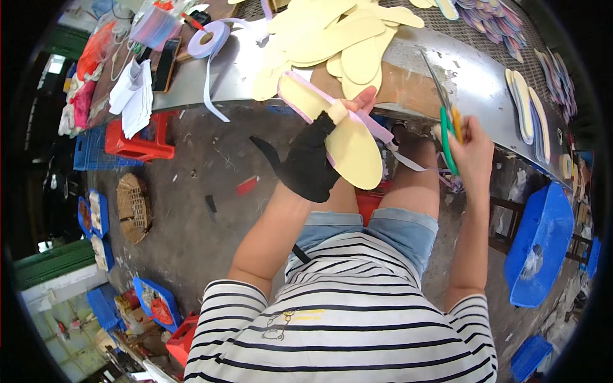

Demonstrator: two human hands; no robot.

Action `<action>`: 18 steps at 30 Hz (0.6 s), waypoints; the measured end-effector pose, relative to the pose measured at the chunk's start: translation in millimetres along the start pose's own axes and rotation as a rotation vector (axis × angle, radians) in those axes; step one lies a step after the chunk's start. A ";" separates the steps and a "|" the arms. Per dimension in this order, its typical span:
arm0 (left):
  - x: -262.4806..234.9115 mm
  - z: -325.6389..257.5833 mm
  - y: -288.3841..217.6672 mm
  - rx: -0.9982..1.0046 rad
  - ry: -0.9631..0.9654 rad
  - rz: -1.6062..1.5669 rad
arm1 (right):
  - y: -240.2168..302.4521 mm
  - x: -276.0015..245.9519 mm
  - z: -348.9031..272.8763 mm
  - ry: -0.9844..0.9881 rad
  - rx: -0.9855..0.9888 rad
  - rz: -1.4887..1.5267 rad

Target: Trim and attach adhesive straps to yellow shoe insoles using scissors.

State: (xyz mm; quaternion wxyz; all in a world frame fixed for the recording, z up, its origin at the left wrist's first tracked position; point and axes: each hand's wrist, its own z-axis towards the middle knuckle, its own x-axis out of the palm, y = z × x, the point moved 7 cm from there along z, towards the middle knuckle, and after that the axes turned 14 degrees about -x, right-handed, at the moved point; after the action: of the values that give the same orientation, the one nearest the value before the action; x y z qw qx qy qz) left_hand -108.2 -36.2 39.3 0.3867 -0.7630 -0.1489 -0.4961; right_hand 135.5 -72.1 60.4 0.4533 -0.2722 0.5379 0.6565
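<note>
My left hand (pixel 311 156), in a black fingerless glove, is closed around a pale yellow insole (pixel 359 156) above my lap, near the table edge. Pinkish-lilac tape lines part of the insole's rim. A loose tape tail (pixel 408 163) trails from it toward the right. In my right hand (pixel 476 152), fingers wrapped round the handles, is a pair of scissors (pixel 444 105) with one green and one orange handle. Their blades point away from me over the table, apart from the insole. Just beyond my left hand lies a heap of plain yellow insoles (pixel 338 38).
A roll of lilac tape (pixel 209 39) lies at the far left of the metal table (pixel 421 51), its end hanging over the edge. Beside it are a phone (pixel 166 64) and white sheets (pixel 132 92). Stacked insoles (pixel 527 108) lie right; a blue tub (pixel 539 249) and red stool (pixel 142 140) flank me.
</note>
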 end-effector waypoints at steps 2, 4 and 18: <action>6.8 4.2 4.2 -0.011 -0.030 0.031 | 20.6 -17.2 23.4 -0.212 -0.270 -0.097; 1.9 6.3 3.9 0.011 -0.126 0.265 | 60.6 -23.6 22.3 -0.304 -0.509 0.057; 22.5 18.5 -7.7 0.210 -0.275 0.905 | 91.8 32.8 5.3 0.169 -0.132 1.133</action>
State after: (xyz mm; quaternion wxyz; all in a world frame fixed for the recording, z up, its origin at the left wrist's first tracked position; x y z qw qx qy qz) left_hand -90.6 -21.0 58.4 0.6155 -0.7664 0.0988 -0.1550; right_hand 40.2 -58.1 76.3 -0.0318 -0.0209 0.5922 0.8049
